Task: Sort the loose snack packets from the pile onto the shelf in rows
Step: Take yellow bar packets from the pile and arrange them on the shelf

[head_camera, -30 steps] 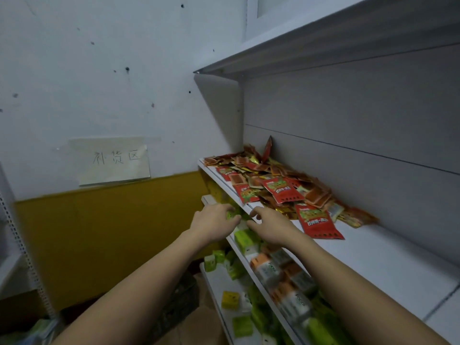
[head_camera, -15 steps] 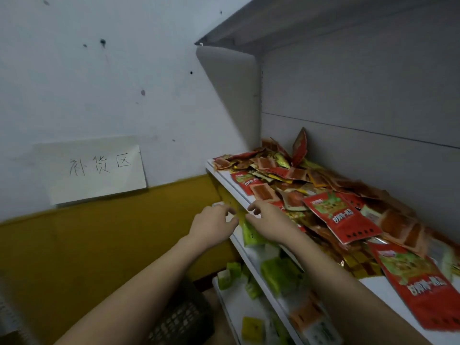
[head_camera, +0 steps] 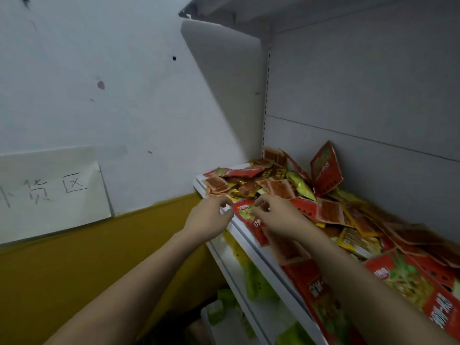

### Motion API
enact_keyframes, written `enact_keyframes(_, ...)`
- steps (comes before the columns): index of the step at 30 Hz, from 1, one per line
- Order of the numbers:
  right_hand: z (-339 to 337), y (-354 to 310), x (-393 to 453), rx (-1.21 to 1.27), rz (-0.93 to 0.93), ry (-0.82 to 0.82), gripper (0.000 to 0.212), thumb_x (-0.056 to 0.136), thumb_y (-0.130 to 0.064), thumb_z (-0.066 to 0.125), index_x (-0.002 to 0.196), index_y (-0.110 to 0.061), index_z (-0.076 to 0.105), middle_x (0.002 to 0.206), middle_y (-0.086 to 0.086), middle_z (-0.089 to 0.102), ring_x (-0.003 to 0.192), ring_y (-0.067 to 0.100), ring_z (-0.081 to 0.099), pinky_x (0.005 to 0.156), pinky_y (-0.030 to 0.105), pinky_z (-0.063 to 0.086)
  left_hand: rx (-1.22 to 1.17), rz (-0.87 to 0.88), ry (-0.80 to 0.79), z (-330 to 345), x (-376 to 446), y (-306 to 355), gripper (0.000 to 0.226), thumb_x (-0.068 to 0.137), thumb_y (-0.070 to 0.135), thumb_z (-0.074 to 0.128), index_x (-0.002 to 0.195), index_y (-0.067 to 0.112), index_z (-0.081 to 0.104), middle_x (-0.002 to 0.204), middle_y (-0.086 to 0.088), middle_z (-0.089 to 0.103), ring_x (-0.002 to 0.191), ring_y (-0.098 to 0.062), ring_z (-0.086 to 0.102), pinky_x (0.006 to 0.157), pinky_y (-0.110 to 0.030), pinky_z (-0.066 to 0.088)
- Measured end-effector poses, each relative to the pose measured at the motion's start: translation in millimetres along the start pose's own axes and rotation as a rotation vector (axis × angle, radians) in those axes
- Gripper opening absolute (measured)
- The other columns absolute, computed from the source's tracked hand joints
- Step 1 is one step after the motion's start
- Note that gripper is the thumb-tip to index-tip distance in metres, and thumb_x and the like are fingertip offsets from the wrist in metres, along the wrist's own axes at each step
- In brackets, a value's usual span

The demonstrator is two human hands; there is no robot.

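Red packet (head_camera: 251, 221) at shelf (head_camera: 258, 255) front edge, frame centre, pinched by right hand (head_camera: 281, 217); left hand (head_camera: 206, 220) half-curled, empty, beside. Pile (head_camera: 311, 195) behind unsorted. Step: starting row. Next: lay flat, square up.

Red and yellow snack packets (head_camera: 323, 210), seemingly jumbled, cover shelf (head_camera: 249, 242).

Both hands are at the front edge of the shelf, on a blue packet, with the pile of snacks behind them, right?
Not quite: the head view shows the packet is red, not blue. The left hand and right hand are at the shelf edge, pile behind.
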State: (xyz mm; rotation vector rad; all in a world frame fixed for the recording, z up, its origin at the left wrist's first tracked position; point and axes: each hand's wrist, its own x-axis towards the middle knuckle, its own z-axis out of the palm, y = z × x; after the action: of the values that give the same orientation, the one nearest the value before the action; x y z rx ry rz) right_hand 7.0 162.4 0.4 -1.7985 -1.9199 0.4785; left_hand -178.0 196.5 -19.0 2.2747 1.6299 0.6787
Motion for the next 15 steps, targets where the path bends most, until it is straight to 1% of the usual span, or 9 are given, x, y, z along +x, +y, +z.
enact_keyframes(3, 0.4, 4.5, 41.9, -0.039, 0.031, 0.026, 0.018, 0.097, -0.036, 0.054, 0.106, -0.023, 0.063, 0.099, -0.004, 0.063, 0.096, 0.015, 0.057, 0.093, 0.040, 0.047, -0.050, 0.053, -0.021, 12.7, 53.9, -14.1, 0.031, 0.099, 0.037, 0.054, 0.127, 0.027, 0.064, 0.129, 0.007, 0.063, 0.114, -0.015, 0.060, 0.094, -0.034, 0.052)
enact_keyframes(4, -0.7, 6.4, 56.3, -0.048, 0.047, 0.054, 0.017, 0.097, -0.036, 0.055, 0.105, -0.024, 0.063, 0.099, -0.005, 0.061, 0.095, 0.014, 0.056, 0.090, 0.038, 0.048, -0.070, 0.085, -0.020, 16.8, 73.9, -18.9, 0.030, 0.099, 0.036, 0.054, 0.125, 0.027, 0.065, 0.125, 0.007, 0.065, 0.110, -0.014, 0.061, 0.093, -0.036, 0.053)
enact_keyframes(6, -3.4, 11.2, 86.4, -0.031, 0.101, 0.132, 0.016, 0.096, -0.038, 0.056, 0.104, -0.027, 0.064, 0.100, -0.007, 0.061, 0.090, 0.011, 0.058, 0.075, 0.031, 0.048, -0.131, 0.148, -0.017, 22.4, 116.2, -28.5, 0.027, 0.098, 0.035, 0.054, 0.121, 0.026, 0.066, 0.114, 0.008, 0.065, 0.099, -0.011, 0.062, 0.088, -0.036, 0.055)
enact_keyframes(8, -4.3, 13.8, 114.3, -0.036, 0.157, 0.185, 0.014, 0.096, -0.036, 0.057, 0.102, -0.027, 0.065, 0.096, -0.009, 0.063, 0.086, 0.011, 0.060, 0.065, 0.027, 0.043, -0.187, 0.217, 0.004, 27.4, 155.8, -39.8, 0.025, 0.097, 0.029, 0.056, 0.118, 0.022, 0.067, 0.107, 0.007, 0.064, 0.092, -0.008, 0.056, 0.082, -0.027, 0.050)
enact_keyframes(9, -3.6, 14.5, 128.7, -0.056, 0.179, 0.199, 0.012, 0.096, -0.034, 0.057, 0.101, -0.026, 0.065, 0.092, -0.010, 0.063, 0.084, 0.012, 0.060, 0.063, 0.027, 0.043, -0.197, 0.253, 0.023, 29.5, 174.3, -46.7, 0.024, 0.097, 0.027, 0.057, 0.117, 0.020, 0.068, 0.108, 0.005, 0.066, 0.092, -0.008, 0.054, 0.078, -0.026, 0.045)
enact_keyframes(11, -1.5, 12.5, 155.9, -0.059, 0.219, 0.217, 0.009, 0.096, -0.029, 0.057, 0.099, -0.025, 0.064, 0.087, -0.009, 0.065, 0.079, 0.014, 0.063, 0.064, 0.030, 0.048, -0.230, 0.281, 0.013, 33.6, 207.7, -63.8, 0.025, 0.097, 0.027, 0.057, 0.118, 0.018, 0.068, 0.112, -0.002, 0.069, 0.092, -0.013, 0.058, 0.075, -0.028, 0.045)
enact_keyframes(13, 1.9, 10.5, 179.5, -0.050, 0.261, 0.235, 0.009, 0.097, -0.024, 0.055, 0.099, -0.024, 0.063, 0.087, -0.007, 0.068, 0.073, 0.011, 0.064, 0.066, 0.031, 0.052, -0.257, 0.282, -0.029, 36.0, 235.9, -83.7, 0.026, 0.098, 0.028, 0.057, 0.120, 0.017, 0.067, 0.115, -0.004, 0.068, 0.098, -0.017, 0.060, 0.078, -0.028, 0.044)
enact_keyframes(15, 5.1, 13.0, 201.8, -0.055, 0.292, 0.261, 0.010, 0.098, -0.021, 0.053, 0.099, -0.025, 0.063, 0.088, -0.007, 0.068, 0.068, 0.007, 0.064, 0.065, 0.030, 0.053, -0.245, 0.266, -0.059, 36.7, 263.1, -103.9, 0.028, 0.098, 0.032, 0.055, 0.121, 0.018, 0.066, 0.118, -0.004, 0.066, 0.106, -0.020, 0.059, 0.082, -0.029, 0.042)
